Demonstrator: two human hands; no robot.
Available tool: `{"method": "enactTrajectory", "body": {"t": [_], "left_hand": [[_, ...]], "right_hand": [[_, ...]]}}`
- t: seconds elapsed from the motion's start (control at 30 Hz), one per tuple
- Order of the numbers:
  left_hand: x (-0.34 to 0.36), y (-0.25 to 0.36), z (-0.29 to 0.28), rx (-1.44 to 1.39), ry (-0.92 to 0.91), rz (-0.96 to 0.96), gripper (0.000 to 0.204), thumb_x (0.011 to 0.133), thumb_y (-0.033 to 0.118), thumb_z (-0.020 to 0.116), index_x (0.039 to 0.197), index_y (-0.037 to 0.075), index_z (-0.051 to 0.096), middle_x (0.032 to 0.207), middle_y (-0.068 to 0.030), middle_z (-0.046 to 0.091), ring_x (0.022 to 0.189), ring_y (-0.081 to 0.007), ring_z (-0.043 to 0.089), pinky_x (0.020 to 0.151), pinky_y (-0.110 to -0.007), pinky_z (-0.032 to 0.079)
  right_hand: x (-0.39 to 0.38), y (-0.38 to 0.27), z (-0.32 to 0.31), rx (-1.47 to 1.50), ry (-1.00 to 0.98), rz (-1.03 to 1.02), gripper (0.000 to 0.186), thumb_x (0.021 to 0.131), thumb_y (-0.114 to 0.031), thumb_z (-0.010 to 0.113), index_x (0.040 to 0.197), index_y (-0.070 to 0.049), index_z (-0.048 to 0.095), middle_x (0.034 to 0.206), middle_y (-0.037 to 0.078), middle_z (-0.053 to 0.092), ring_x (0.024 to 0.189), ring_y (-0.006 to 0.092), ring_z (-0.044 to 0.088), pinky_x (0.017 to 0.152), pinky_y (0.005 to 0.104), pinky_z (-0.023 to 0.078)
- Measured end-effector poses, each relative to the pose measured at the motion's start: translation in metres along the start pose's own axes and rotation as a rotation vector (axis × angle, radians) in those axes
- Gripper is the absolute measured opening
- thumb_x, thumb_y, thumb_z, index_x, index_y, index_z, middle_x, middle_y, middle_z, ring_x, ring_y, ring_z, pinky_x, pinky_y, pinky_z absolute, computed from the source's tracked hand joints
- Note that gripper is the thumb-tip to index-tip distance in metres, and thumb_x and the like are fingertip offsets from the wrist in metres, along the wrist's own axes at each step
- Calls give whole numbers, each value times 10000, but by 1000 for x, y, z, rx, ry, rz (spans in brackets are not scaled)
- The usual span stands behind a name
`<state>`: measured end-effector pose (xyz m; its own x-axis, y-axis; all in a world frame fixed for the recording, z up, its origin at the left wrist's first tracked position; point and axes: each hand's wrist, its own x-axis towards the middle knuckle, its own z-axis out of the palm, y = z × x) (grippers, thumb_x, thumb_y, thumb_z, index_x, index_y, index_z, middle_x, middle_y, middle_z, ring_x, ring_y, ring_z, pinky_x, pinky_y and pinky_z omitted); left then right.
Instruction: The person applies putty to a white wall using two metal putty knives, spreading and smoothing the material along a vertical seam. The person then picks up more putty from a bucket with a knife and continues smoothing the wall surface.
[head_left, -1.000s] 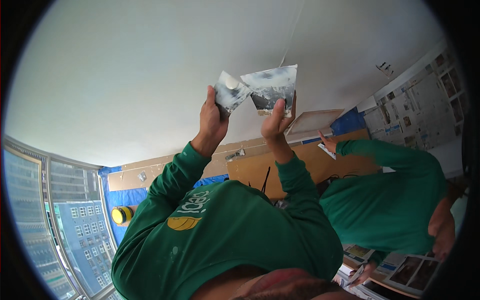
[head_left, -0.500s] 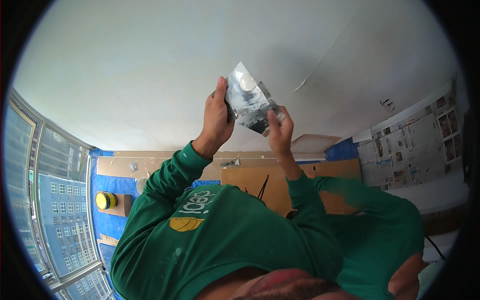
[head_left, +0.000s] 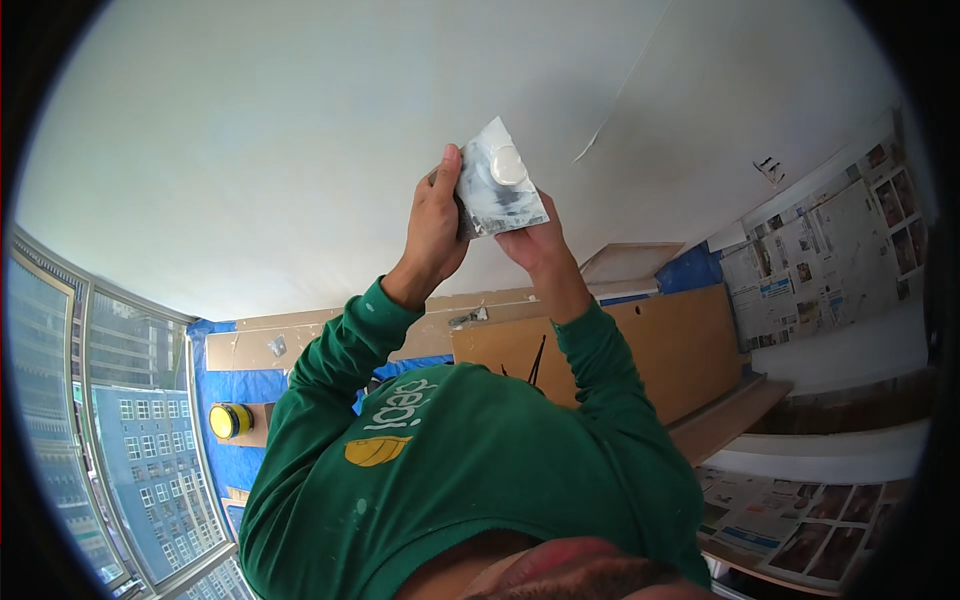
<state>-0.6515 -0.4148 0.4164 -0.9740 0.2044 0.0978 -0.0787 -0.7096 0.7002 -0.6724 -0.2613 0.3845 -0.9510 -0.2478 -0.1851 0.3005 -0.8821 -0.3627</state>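
Note:
A flat, thin metal blade [head_left: 494, 203] smeared with white paste is raised against a broad white surface, a rounded white blob [head_left: 507, 165] on its upper part. My left hand [head_left: 434, 218] grips the blade's left side, thumb upright along that edge. My right hand [head_left: 535, 243] is bent in behind the blade's lower right edge; most of its fingers, and whatever they hold, are hidden there.
A yellow-lidded container [head_left: 230, 420] sits at left on cardboard over blue sheeting [head_left: 215, 385], beside tall windows [head_left: 140, 440]. A brown board [head_left: 620, 350] stands behind me, with dark stick-like items near it. Newspaper covering [head_left: 820, 260] lines the right side.
The two blades, apart a second ago, have come together; the left one now covers the one from my right hand. The other person in green at right has left view.

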Motion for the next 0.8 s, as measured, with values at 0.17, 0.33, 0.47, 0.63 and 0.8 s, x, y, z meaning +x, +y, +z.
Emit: {"method": "enactTrajectory", "body": {"t": [0.17, 0.33, 0.47, 0.63, 0.8], "left_hand": [[5, 29, -8, 31, 412, 334, 532, 1063, 483, 510, 1139, -41, 563, 1112, -123, 644, 995, -200, 670, 918, -346, 570], [9, 20, -7, 350, 304, 607, 524, 1108, 417, 444, 747, 40, 481, 721, 52, 436, 701, -59, 351, 615, -249, 320], [-3, 8, 6, 673, 172, 635, 485, 1115, 346, 445, 746, 32, 454, 686, 54, 333, 678, -59, 281, 560, -277, 247], [-20, 7, 4, 951, -64, 588, 474, 1110, 313, 463, 756, -1, 497, 658, 37, 372, 641, -87, 311, 548, -286, 271], [-11, 8, -20, 541, 39, 86, 448, 1098, 415, 447, 996, 24, 641, 882, -37, 622, 764, -175, 562, 692, -328, 463]], "right_hand": [[-22, -34, -41, -177, -281, -482, 222, 1032, -208, 583, 1179, -48, 627, 1103, 58, 696, 941, 170, 666, 849, 307, 538], [-43, 12, 9, -408, 56, -932, 302, 977, -68, 649, 1267, -8, 595, 1218, 76, 666, 1050, 172, 648, 912, 313, 525], [-30, 10, -1, -531, 54, -946, 332, 978, -34, 649, 1298, 1, 565, 1229, 85, 655, 1074, 146, 627, 921, 280, 505], [-41, -9, 23, -425, 1, -993, 357, 986, -51, 639, 1327, 0, 548, 1243, 90, 647, 1062, 150, 631, 916, 290, 507], [-53, -37, 23, -768, -155, -1369, 277, 979, -75, 639, 1238, 23, 622, 1231, 133, 647, 1051, 220, 655, 932, 336, 519]]}}
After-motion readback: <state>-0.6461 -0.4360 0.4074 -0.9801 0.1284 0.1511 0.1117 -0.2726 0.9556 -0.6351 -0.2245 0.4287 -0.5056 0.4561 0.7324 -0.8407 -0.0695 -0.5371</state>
